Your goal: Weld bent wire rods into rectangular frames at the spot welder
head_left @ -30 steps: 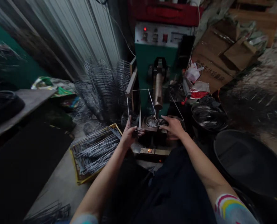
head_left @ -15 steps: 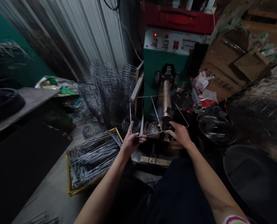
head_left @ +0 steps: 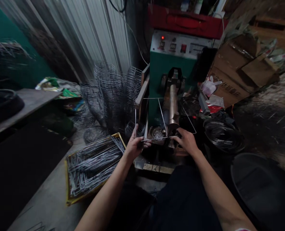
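A thin metal wire frame, with a straight cross wire inside it, lies level in front of a green machine that looks like a spot welder. My left hand is closed on its near left corner, thumb up along the side wire. At the near side wire, right beside the lower end of the machine's copper-coloured arm, the fingers of my right hand are pinched together on the wire. A round dish of small metal bits sits just beneath the frame, between my hands.
On the left, a yellow crate holds many bent wire rods. Stacks of wire rings stand behind it. A wire coil, a black round lid-like object and a cardboard box are to the right.
The camera view has shifted slightly, so the machine appears a little lower and further right. Both hands keep the wire frame in nearly the same place under the machine's arm.
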`<action>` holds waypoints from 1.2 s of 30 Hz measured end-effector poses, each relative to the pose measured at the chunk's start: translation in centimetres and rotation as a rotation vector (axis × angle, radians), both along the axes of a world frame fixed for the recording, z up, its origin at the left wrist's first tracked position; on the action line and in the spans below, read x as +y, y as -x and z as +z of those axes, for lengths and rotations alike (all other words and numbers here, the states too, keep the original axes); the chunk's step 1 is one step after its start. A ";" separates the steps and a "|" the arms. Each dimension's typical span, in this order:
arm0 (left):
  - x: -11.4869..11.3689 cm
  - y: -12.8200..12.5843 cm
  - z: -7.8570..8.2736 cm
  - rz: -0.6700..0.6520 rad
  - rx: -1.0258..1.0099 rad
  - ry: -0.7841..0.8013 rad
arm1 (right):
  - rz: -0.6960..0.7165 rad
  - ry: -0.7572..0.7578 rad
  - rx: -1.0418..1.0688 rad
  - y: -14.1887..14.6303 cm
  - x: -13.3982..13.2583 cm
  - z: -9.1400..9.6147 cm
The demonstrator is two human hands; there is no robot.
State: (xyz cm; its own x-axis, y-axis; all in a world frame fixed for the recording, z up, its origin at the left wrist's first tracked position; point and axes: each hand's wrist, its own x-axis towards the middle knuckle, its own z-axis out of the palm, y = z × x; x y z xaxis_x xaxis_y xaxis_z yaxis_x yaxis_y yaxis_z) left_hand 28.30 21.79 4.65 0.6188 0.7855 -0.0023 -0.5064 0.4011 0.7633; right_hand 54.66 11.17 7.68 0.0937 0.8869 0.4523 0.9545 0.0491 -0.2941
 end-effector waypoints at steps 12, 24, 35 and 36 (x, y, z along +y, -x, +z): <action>-0.7 0.6 0.4 -0.024 0.016 0.001 | -0.012 0.103 -0.088 -3.0 -3.1 1.2; -17.2 12.9 -4.9 -0.207 0.118 0.199 | 0.089 0.439 0.093 8.7 -25.9 -4.6; -4.8 5.7 1.5 -0.260 0.223 0.302 | 0.081 0.461 0.094 10.8 -33.6 -7.9; -4.6 5.8 2.7 -0.247 0.232 0.268 | 0.070 0.458 0.075 10.5 -33.9 -8.0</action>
